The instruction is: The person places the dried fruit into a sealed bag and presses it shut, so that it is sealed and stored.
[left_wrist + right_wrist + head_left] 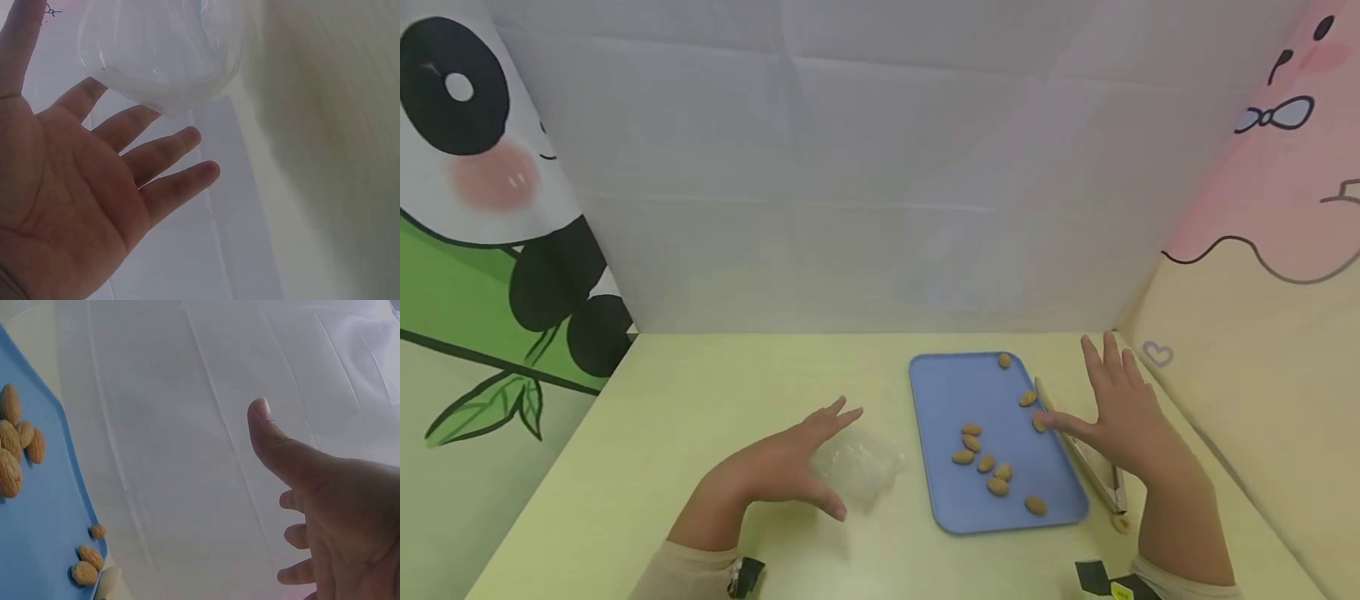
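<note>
My left hand [778, 465] is beside a clear plastic vessel [860, 468], its thumb and fingers spread. In the left wrist view the vessel [162, 56] has a rounded lower edge and hides some fingertips; whether they touch it I cannot tell. A blue tray [947, 392] lies to the right, with several almonds [986, 463] scattered over it. My right hand [1123, 421] hovers near the tray's right edge, fingers spread, holding nothing. Its thumb overlaps an almond [1039, 422] in the head view, but the right wrist view shows the thumb [275, 434] apart from the almonds.
Along the tray's right side lies a long, thin wooden-looking tool [1093, 467], partly hidden by my right hand. A small ring-like end [1121, 523] shows near it. The pale yellow table [700, 383] meets a white sheet [850, 208] behind and a decorated panel [1247, 358] at right.
</note>
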Action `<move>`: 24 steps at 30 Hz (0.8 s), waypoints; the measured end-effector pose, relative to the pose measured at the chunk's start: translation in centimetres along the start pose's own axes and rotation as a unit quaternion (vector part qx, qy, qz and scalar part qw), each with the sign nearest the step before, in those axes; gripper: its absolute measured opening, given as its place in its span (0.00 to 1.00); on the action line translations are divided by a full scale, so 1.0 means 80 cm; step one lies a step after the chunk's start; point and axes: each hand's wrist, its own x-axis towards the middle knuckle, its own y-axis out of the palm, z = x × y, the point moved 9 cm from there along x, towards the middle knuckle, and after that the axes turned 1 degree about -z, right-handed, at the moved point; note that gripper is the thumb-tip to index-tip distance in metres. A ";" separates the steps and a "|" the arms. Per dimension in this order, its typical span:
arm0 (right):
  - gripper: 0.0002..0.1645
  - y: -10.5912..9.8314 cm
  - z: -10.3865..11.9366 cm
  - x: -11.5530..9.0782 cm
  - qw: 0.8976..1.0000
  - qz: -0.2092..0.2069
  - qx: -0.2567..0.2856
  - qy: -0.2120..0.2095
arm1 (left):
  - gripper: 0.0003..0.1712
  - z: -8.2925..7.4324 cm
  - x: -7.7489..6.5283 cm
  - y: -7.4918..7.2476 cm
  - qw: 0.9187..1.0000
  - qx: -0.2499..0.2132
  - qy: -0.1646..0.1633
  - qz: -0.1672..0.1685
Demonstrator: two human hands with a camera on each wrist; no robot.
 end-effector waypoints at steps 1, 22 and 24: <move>0.72 0.002 -0.008 -0.001 1.000 0.012 0.008 0.008 | 0.61 0.002 0.000 0.001 1.000 0.009 -0.002 0.006; 0.68 0.051 -0.076 -0.018 0.973 0.194 0.075 0.102 | 0.35 0.004 0.000 -0.017 0.996 0.059 -0.043 -0.041; 0.68 0.056 -0.079 -0.021 0.968 0.212 0.074 0.112 | 0.36 0.005 -0.002 -0.022 0.994 0.067 -0.059 -0.056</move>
